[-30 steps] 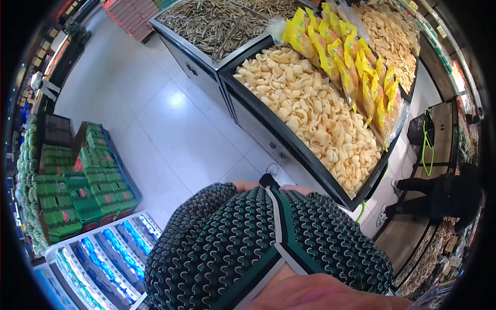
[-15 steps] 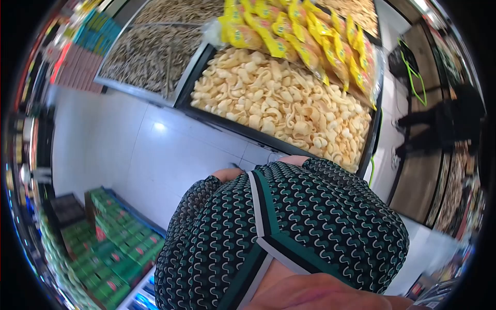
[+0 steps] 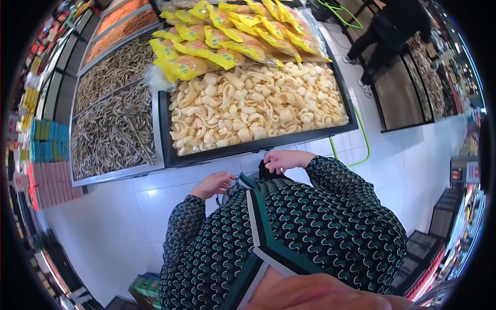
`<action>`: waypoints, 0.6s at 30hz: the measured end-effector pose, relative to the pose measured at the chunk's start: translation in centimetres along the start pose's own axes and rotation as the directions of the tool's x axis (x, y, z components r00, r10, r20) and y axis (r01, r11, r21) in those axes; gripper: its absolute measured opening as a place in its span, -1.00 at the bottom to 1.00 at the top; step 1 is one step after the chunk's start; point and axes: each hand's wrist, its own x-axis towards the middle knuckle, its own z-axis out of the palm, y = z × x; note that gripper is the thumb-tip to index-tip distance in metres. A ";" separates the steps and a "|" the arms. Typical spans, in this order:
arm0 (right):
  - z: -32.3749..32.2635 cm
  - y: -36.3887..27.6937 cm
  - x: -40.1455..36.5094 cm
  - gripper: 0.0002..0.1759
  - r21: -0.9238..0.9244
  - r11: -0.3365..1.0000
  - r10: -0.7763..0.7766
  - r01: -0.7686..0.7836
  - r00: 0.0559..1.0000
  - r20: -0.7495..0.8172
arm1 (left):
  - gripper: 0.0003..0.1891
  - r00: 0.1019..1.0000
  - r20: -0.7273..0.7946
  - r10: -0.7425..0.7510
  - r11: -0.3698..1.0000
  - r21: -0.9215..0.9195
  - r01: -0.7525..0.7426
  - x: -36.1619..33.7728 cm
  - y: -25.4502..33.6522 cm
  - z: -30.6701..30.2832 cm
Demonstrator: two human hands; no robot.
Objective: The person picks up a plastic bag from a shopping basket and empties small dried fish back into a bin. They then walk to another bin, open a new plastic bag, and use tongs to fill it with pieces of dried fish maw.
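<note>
Near the chest, the right hand point(image 3: 285, 159) has its fingers closed on a small dark thing point(image 3: 266, 170); a snug hold keeps it safe. The left hand point(image 3: 212, 185) beside it hangs loosely open. Farther off sits a bin point(image 3: 258, 146) of crackers point(image 3: 258, 111)

Left hand point(image 3: 213, 184) and right hand point(image 3: 282, 159) curled before the chest

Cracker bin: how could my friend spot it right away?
Find the long row of bins above the white floor. The cracker bin sits just ahead of the right hand, below the yellow bags. Its left neighbours hold thin brownish dried fish; it alone holds pale curly pieces.
</note>
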 end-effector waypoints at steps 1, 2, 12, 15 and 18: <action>0.0 1.6 0.7 -0.53 -0.130 0.990 -0.055 0.048 0.997 -0.047 | -0.61 0.993 -0.114 -0.011 0.953 0.301 0.045 1.4 -0.5 0.5; 0.0 2.6 0.9 -0.50 -0.263 0.961 -0.114 0.089 0.990 -0.083 | -0.57 0.974 -0.224 0.021 0.816 0.567 0.113 2.9 -1.2 0.8; -17.1 -2.5 -11.8 -0.61 -0.052 0.977 -0.162 0.207 0.559 -0.813 | -0.43 0.985 0.010 -0.171 0.894 0.422 0.151 5.1 4.0 7.3; -28.9 -0.3 -10.5 -0.62 -0.030 0.941 -0.153 0.338 0.342 -0.927 | -0.44 0.984 -0.146 0.106 0.636 0.770 0.046 8.6 2.2 5.7; -40.8 1.6 -7.3 -0.60 -0.115 0.958 -0.162 0.261 0.163 -0.973 | -0.43 0.928 -0.254 0.271 0.873 0.471 -0.126 5.5 5.3 17.0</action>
